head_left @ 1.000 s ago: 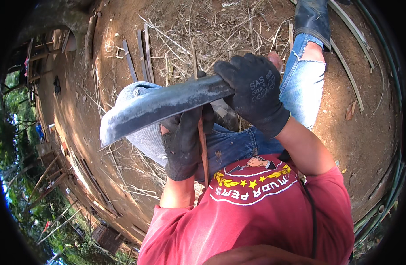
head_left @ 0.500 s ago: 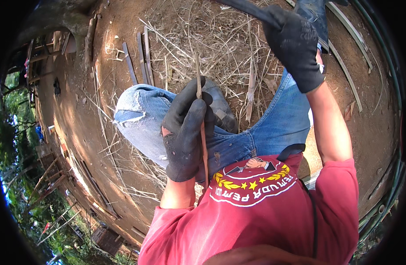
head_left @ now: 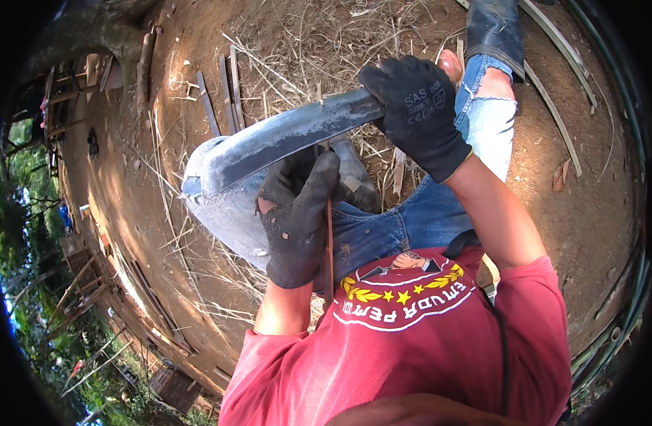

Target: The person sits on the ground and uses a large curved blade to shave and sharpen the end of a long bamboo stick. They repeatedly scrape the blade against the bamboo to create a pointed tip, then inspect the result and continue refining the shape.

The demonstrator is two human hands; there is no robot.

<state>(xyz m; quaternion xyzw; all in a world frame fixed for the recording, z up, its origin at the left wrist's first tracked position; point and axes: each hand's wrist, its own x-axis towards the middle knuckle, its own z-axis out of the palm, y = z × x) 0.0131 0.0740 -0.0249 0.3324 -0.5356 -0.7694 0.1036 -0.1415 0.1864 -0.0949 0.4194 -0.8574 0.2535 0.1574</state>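
Note:
In my right hand [head_left: 420, 113], gloved in black, is the handle of a machete [head_left: 287, 135]. Its broad, worn grey blade reaches left over my bent knee and above my left hand. My left hand [head_left: 295, 224], in a dark glove with a torn patch, is closed round a thin brown wooden strip [head_left: 329, 245]. The strip runs from near my shirt up past the fingers, and the blade crosses in front of its upper part. A small tip shows beyond the blade; whether blade and strip touch I cannot tell. The left fingertips are partly hidden behind the blade.
Dry shavings [head_left: 297, 53] litter the dirt ground before my legs. Several flat dark slats [head_left: 227, 92] lie at the far left, and long pale strips [head_left: 553, 117] at the right. My jeans-clad legs [head_left: 439, 213] frame the work. Green pipes or poles curve along the right edge.
My right hand has come down and left from the upper right, bringing the machete blade across the strip. My left hand has stayed nearly in place, still gripping the strip.

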